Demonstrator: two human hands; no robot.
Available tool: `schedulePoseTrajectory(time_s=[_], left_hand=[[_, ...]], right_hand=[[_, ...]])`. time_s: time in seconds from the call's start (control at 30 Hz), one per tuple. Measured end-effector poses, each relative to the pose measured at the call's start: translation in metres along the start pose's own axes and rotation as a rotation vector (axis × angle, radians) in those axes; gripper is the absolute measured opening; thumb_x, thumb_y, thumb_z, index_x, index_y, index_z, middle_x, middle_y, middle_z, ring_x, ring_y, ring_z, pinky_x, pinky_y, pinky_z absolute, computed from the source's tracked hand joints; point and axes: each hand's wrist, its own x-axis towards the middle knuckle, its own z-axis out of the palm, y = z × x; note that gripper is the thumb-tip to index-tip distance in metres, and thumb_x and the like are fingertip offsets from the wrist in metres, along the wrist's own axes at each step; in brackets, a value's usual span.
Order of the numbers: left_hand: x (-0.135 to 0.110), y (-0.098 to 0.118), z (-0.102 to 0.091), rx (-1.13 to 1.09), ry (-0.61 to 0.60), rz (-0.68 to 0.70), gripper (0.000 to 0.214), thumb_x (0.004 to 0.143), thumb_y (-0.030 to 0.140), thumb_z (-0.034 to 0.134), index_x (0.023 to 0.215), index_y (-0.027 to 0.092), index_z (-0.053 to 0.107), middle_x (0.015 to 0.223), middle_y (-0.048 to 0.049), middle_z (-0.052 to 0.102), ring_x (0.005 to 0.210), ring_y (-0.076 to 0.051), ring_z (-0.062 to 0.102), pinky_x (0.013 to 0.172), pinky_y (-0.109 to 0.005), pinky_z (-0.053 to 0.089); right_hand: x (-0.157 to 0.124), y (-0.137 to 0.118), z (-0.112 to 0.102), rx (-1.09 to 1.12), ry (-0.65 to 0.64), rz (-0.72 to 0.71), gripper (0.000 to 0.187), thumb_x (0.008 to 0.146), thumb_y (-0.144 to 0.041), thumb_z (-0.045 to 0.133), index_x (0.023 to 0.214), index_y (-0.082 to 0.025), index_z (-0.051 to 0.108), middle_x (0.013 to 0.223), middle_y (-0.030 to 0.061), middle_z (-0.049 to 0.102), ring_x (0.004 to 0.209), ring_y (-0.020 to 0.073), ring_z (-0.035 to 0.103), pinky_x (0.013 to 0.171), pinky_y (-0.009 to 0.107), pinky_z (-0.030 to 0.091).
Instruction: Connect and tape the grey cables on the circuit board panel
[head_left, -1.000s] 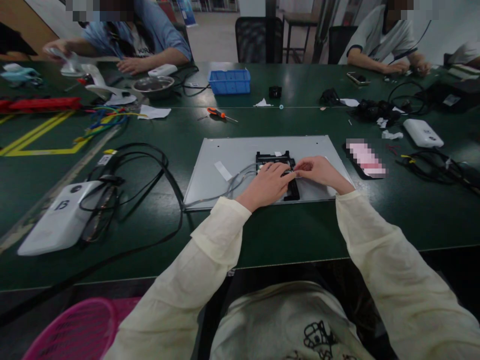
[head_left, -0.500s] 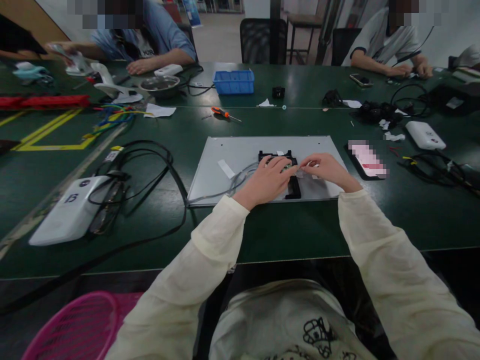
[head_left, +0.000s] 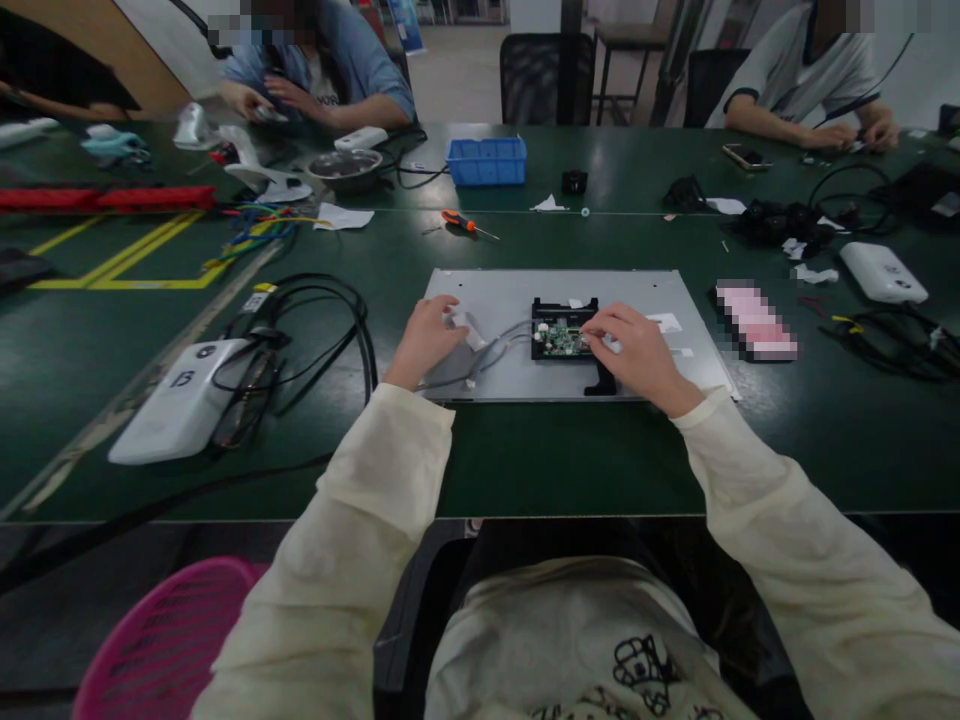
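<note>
A flat grey metal panel (head_left: 495,290) lies on the green table in front of me. On it sits a black plastic bracket (head_left: 602,378) with a green circuit board (head_left: 559,338) inside, and grey cables (head_left: 495,350) run out to its left. My right hand (head_left: 634,350) is at the board's right edge, thumb and fingertips pinched together; whatever they hold is too small to make out. Over the panel's left part is my left hand (head_left: 427,340), fingers curved and apart, beside a white strip (head_left: 472,332). Whether it touches the strip is unclear.
Behind the panel lie an orange screwdriver (head_left: 469,224) and a blue basket (head_left: 486,163). A phone (head_left: 754,320) is to the right. At left are a white power bank (head_left: 180,400) and black cables (head_left: 360,320). Two people sit across the table.
My left hand has moved left, away from the board to the white strip, uncovering the circuit board. My right hand stays pinched near the board's right side. The view has shifted slightly.
</note>
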Motion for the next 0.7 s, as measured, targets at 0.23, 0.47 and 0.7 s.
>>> schedulePoseTrajectory(time_s=[0.23,0.47,0.7], left_hand=[[0.006,0.001,0.000,-0.082,0.027,0.014,0.021,0.068,0.018,0.060,0.087,0.020,0.069,0.077,-0.0016,0.062,0.072,-0.017,0.057,0.074,-0.029,0.046],[-0.004,0.026,-0.024,-0.532,0.104,-0.083,0.021,0.073,0.029,0.061,0.090,0.017,0.065,0.078,-0.0013,0.062,0.064,-0.010,0.056,0.060,-0.022,0.047],[-0.019,0.040,-0.017,-0.467,-0.085,-0.015,0.021,0.071,0.030,0.064,0.087,0.017,0.064,0.076,-0.0023,0.063,0.062,-0.012,0.058,0.059,-0.025,0.048]], right_hand=[[-0.002,-0.008,0.001,-0.056,-0.043,-0.079,0.019,0.091,-0.019,0.047,0.099,-0.019,0.065,0.100,0.0102,0.063,0.092,0.0239,0.059,0.079,0.038,0.048],[-0.001,-0.008,0.005,-0.029,-0.025,-0.077,0.021,0.090,-0.017,0.047,0.101,-0.020,0.065,0.101,0.0104,0.063,0.095,0.0248,0.058,0.083,0.040,0.048],[0.002,-0.023,0.011,-0.042,-0.067,-0.137,0.030,0.093,-0.019,0.043,0.117,-0.021,0.061,0.114,0.0121,0.062,0.108,0.0263,0.057,0.091,0.044,0.049]])
